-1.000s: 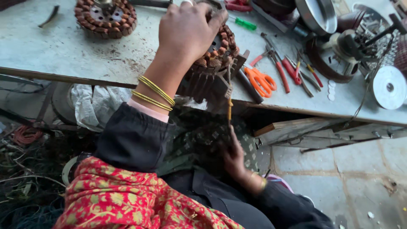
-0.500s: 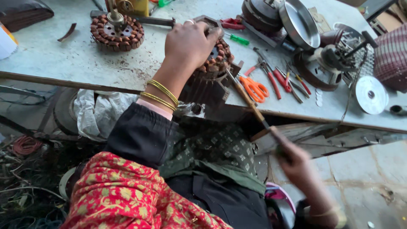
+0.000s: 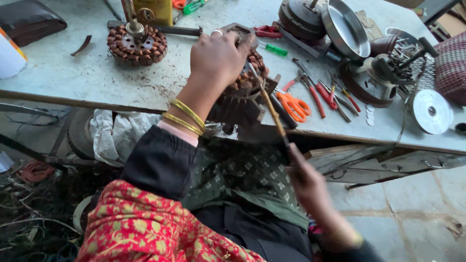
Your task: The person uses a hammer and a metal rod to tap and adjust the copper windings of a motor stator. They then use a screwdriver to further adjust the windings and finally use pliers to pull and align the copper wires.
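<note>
Now right hand (image 3: 310, 187) nearer, left hand (image 3: 218, 58) on stator (image 3: 242, 94)

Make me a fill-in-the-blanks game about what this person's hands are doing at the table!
1. The left hand presses down on a motor winding at the table's ____ edge.
2. The right hand holds a thin ____.
3. The scissors on the table have ____ handles.
4. The left wrist wears gold ____.

Missing words: front; stick; orange; bangles
</note>
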